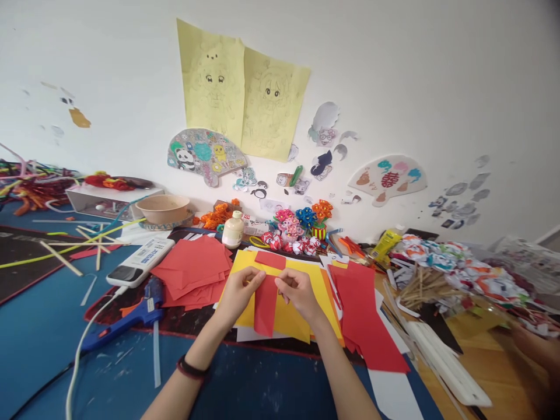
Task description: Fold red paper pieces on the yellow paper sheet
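Note:
My left hand [240, 290] and my right hand [298, 291] both pinch the upper end of a narrow strip of red paper [265, 306]. The strip hangs down over a sheet of yellow paper [293, 318] lying on the work surface. A small red rectangle [270, 259] lies just beyond the hands on the yellow sheet. A dark band sits on my left wrist [191, 367]. Fingers of both hands are curled together on the strip.
A pile of red paper squares [195, 271] lies left, long red sheets [365, 315] right. A blue glue gun [131, 318], a white power strip [140, 261], a small bottle [233, 229], a bowl [163, 209], paper flowers [297, 224] and wooden sticks [420, 287] surround them.

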Tool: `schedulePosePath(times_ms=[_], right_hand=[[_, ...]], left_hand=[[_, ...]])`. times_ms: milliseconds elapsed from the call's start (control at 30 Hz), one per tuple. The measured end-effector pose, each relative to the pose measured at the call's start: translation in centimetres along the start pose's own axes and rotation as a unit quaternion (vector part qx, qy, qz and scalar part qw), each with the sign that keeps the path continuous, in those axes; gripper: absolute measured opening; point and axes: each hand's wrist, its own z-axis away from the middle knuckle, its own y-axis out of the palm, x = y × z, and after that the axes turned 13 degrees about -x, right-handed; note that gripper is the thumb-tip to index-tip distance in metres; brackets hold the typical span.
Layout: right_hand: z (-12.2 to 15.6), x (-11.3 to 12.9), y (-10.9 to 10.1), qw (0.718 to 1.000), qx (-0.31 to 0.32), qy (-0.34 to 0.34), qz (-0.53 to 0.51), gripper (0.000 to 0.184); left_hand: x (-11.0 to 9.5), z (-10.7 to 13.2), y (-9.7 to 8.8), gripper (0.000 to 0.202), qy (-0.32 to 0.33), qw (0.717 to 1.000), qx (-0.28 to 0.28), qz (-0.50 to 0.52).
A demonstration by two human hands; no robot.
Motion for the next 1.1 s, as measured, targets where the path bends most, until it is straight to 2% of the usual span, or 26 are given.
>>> schedulePosePath(times_ms=[67,200,267,367,433,533,667,767,933,1000,1100], right_hand=[[0.0,-0.1,-0.1,1.000,0.001,0.001,0.002,0.025],[0.0,-0.1,0.2,1.000,-0.005,-0.001,0.004,0.027],[0.1,0.0,0.3,1.000,-0.010,-0.002,0.003,0.027],[0.0,0.0,0.2,1.000,-0.020,0.005,-0.007,0.026],[-0.1,-0.1,0.1,0.999,-0.027,0.010,-0.018,0.025],[-0.1,-0.1,0.1,0.999,-0.026,0.017,-0.032,0.025],[0.0,-0.2,0.4,0.999,-0.026,0.019,-0.042,0.024],[-0.1,-0.3,0.4,0.998,-0.038,0.022,-0.052,0.024],[-0.4,-0.3,-0.2,0.992,-0.065,0.048,-0.094,0.025],[-0.4,-0.3,-0.3,0.991,-0.067,0.057,-0.104,0.025],[-0.4,-0.4,-0.1,0.990,-0.064,0.063,-0.112,0.025]], left_hand=[[0.0,0.1,0.0,0.039,0.006,1.000,-0.004,-0.017],[0.0,0.1,-0.2,0.044,0.027,0.993,-0.062,-0.098],[0.0,0.0,-0.3,0.045,0.021,0.994,-0.050,-0.093],[-0.1,-0.2,-0.2,0.047,0.003,0.999,0.015,-0.048],[-0.2,-0.2,-0.1,0.048,-0.002,0.999,0.039,-0.030],[-0.4,0.1,0.0,0.048,0.021,0.999,0.009,-0.048],[-0.6,0.3,0.0,0.049,0.068,0.987,-0.055,-0.134],[-0.7,0.3,0.1,0.047,0.060,0.990,-0.037,-0.126],[-0.9,0.4,0.5,0.044,0.031,0.996,0.056,-0.057],[-1.0,0.6,0.7,0.043,0.038,0.995,0.051,-0.070],[-1.2,0.8,0.8,0.044,0.055,0.993,0.003,-0.106]])
